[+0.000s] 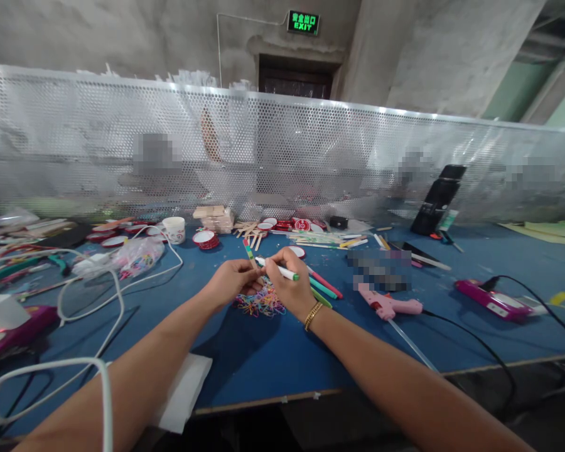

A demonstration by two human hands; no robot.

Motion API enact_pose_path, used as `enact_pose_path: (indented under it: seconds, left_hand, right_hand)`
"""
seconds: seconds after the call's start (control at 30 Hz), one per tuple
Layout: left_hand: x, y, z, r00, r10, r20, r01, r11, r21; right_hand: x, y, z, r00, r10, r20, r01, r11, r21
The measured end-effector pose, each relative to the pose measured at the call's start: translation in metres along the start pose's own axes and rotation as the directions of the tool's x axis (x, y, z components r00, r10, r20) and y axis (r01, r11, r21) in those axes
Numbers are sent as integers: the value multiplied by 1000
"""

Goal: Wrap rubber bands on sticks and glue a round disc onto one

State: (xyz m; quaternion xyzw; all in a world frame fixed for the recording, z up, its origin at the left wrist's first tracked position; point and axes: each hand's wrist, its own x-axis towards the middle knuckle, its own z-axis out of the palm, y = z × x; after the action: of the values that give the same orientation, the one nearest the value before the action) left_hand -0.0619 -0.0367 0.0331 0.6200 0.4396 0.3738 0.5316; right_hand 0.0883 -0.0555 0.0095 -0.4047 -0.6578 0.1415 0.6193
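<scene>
Between the fingers of my left hand [233,280] is a craft stick [249,250], standing tilted, with red, green and yellow bands coloured on it. My right hand [290,282] grips a white marker [282,269] with a green end, its other end close to the stick. Whether its tip touches the stick I cannot tell. Below both hands lies a pile of colourful rubber bands [263,302], partly covered by my fingers. Several coloured markers [324,284], red, teal and green, lie just right of my right hand, which wears a gold bracelet on its wrist.
A pink glue gun [381,302] with its cord lies on the right, near a purple power strip [494,300]. White cables [117,285] loop across the left. Behind are a paper cup [174,230], stacked wooden sticks [216,220] and a perforated metal screen [311,150].
</scene>
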Motion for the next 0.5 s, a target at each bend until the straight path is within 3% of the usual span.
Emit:
enact_pose_path:
  seconds: [0.5]
  left_hand:
    - [0, 0, -1, 1000, 8, 6, -8, 1000, -8]
  right_hand:
    - [0, -1, 1, 1000, 2, 27, -2, 1000, 16]
